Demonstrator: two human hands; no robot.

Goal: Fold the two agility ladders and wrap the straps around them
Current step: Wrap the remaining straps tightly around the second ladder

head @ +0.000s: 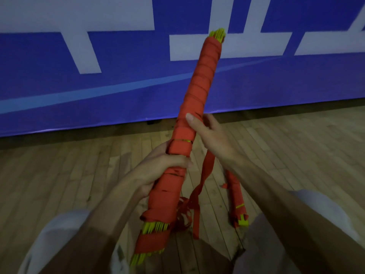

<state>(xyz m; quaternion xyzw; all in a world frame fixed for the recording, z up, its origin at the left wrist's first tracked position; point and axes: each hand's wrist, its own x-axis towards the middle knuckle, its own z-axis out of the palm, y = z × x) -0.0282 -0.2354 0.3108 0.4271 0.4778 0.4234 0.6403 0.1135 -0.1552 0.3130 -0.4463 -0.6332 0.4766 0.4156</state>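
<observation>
Two ladder bundles: yellow rungs wrapped in red strap. Held bundle [199,80] tilted up; left hand [167,161] curled tight round middle, right hand [209,133] gripping just above. Second bundle [236,192] on wooden floor [59,175], right of grip.

Left hand [167,161] grips the strap-wrapped ladder bundle [199,86] at mid-length. Right hand [209,133] holds it above, loose strap [205,173] hanging below. Second bundle [236,196] lies on wooden floor [59,175].

White characters [183,46] on the blue banner [128,56] are cropped, unreadable.
</observation>
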